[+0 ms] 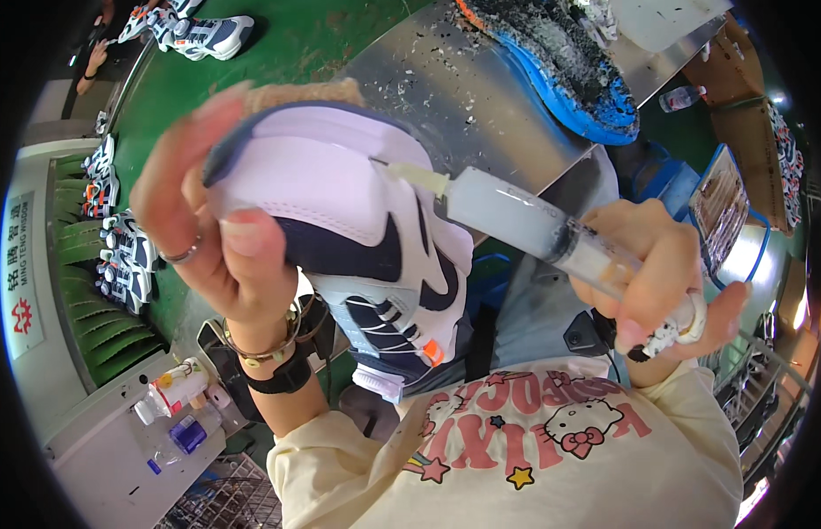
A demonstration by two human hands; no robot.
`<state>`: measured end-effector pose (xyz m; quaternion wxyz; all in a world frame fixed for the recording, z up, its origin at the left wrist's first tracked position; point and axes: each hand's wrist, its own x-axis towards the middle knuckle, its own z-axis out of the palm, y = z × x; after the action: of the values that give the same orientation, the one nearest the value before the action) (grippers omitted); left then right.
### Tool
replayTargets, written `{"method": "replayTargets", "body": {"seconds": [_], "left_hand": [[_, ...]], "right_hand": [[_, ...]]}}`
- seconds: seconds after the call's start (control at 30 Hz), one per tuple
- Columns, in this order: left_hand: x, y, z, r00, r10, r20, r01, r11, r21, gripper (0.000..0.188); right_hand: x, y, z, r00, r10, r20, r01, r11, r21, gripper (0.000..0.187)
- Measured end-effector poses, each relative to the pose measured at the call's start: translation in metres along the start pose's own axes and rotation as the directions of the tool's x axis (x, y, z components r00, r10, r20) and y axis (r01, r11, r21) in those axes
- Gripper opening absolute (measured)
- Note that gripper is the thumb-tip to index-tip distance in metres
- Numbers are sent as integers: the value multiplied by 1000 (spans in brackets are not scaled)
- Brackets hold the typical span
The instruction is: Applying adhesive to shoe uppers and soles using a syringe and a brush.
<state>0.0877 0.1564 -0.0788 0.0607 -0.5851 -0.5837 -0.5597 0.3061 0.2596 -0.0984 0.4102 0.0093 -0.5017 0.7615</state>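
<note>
While the white-and-navy shoe (340, 189) is tilted up before me, my left hand (218, 264) grips its pale end between thumb and fingers; my right hand (657, 264) wraps a syringe (503, 210), needle (381, 162) at the shoe's surface; beyond lies a metal table (516, 145).

Syringe (507, 212): clear, glossy plastic. Shoe (313, 181): smooth, leather-like. Bench top (419, 75): shiny metal. Shirt (640, 480): matt cloth.
</note>
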Motion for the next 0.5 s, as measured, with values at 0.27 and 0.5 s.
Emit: {"method": "replayTargets", "body": {"seconds": [0.27,0.5], "left_hand": [[-8,-24,-5,985,-110,-131,112,994,6,43],[-6,-32,-7,976,-163,-145,179,978,109,41]], "right_hand": [[-10,26,-16,988,116,102,-130,981,146,75],[-26,47,-15,983,160,85,-174,968,181,73]]}}
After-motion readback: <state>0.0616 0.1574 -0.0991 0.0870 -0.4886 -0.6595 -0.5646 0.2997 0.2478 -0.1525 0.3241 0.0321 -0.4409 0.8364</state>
